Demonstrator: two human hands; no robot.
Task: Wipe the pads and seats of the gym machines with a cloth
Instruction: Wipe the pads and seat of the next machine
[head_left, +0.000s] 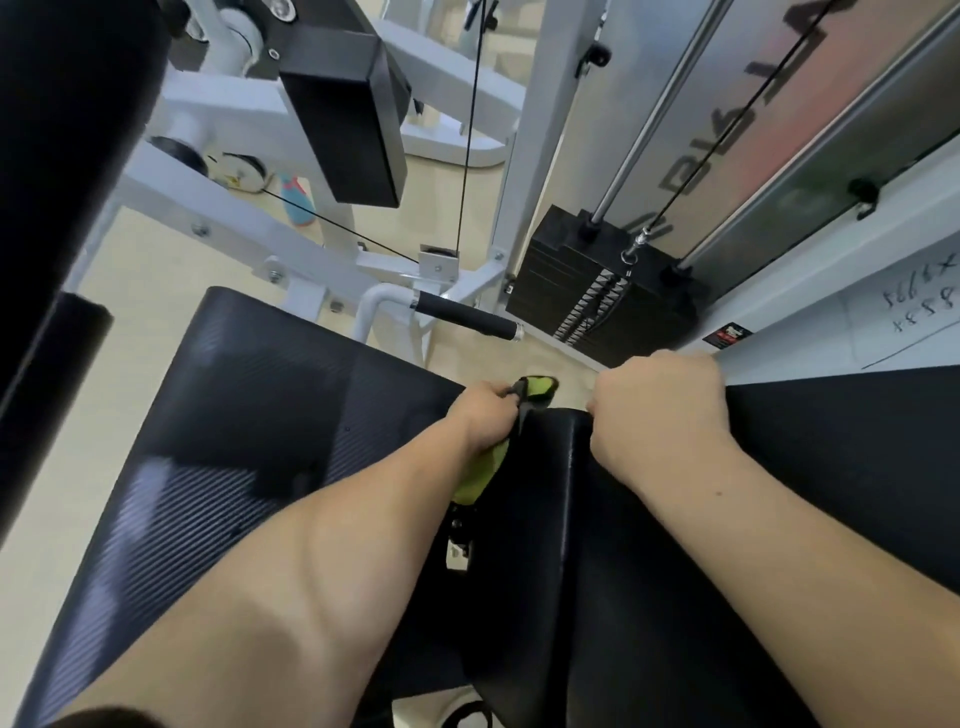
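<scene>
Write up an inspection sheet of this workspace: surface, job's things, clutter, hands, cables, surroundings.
Surface: ribbed black seat, nothing lying on it; glare patches, soiling cannot be told.
Job's things: green cloth against the left edge of the smooth black pad.
Clutter: blue-and-red item on the floor beyond the frame.
Hands: left hand grips the cloth; right hand curls over the pad's top edge.
Cables: black cable runs down to a pulley; another reaches the weight stack.
Surroundings: white frame, black-gripped handle, handwritten sheet at right.

Weight stack (597, 296) near black grip handle (467, 315).
</scene>
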